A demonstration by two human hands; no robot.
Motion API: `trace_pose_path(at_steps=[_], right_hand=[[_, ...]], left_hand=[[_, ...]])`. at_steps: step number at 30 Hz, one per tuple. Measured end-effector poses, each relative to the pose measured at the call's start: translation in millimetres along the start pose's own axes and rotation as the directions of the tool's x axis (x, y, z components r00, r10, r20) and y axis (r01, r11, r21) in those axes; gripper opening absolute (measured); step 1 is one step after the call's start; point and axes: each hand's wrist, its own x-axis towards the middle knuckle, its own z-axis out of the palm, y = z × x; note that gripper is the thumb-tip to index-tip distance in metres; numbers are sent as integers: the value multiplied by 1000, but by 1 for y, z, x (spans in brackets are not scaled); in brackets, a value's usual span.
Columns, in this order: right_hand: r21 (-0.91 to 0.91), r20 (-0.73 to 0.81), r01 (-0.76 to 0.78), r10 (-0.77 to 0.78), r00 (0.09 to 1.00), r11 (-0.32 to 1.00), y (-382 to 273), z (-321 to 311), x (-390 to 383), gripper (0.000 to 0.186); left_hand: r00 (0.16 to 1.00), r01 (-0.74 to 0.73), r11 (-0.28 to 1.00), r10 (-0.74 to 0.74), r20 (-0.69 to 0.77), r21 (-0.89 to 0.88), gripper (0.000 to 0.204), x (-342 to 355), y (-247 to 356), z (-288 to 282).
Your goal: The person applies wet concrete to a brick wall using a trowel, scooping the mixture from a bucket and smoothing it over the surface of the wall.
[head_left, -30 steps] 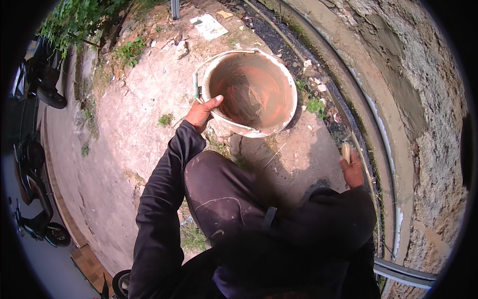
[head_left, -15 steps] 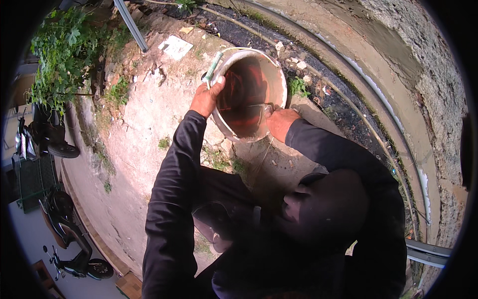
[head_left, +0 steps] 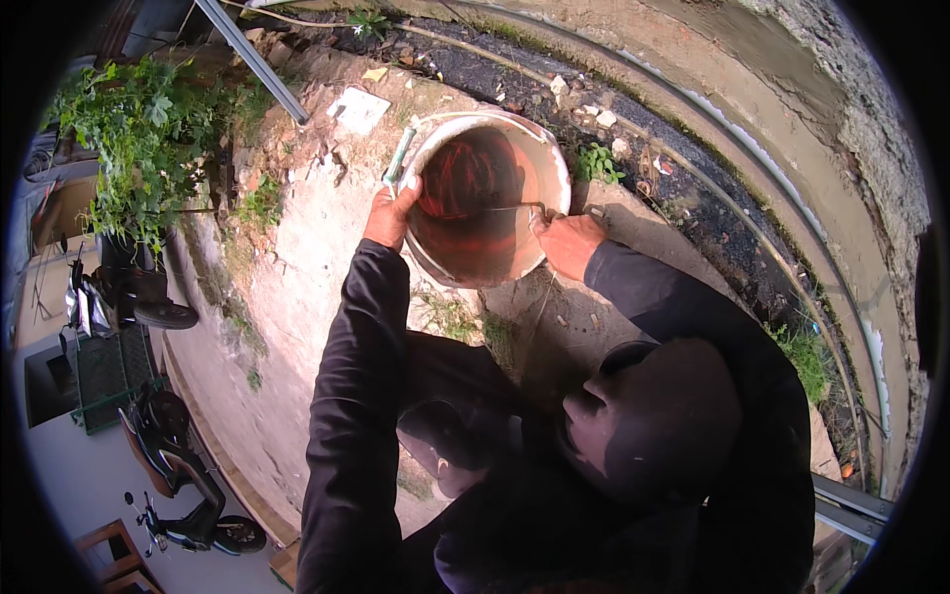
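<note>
A pale, stained bucket [head_left: 556,163] is tilted so that its mouth faces me. Wet reddish-brown marks and shadow cover its inside. My left hand [head_left: 390,214] is closed on the left rim, thumb over the edge, just below the green grip [head_left: 399,155] of the bucket's handle. At the right rim my right hand [head_left: 571,244] is closed round a tool with a thin bent metal shank [head_left: 515,207]. The shank reaches into the bucket; the tool's far end is hard to make out in the shade.
Rough, sunlit concrete [head_left: 307,257] surrounds the bucket. A white tile piece [head_left: 358,110] lies beyond it, near a metal bar [head_left: 252,59]. Leafy plants [head_left: 148,139] grow at the far left, with a parked motorbike [head_left: 188,475] below. A hose [head_left: 683,163] and rough wall run along the right.
The bucket and both hands sit slightly further left in the view. The bucket's mouth has turned a little, and the tool's shank shows longer across it. Both hands keep their hold.
</note>
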Motion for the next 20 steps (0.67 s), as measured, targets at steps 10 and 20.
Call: trace_pose_path(at_steps=[10, 20], right_hand=[[-26, -142, -119, 114, 983, 993, -20, -47, -3, 42], [294, 323, -52, -48, 945, 954, -16, -23, 4, 78]], left_hand=[[984, -159, 961, 173, -44, 227, 37, -1, 2, 32], [938, -296, 911, 334, -91, 286, 42, -10, -13, 51]])
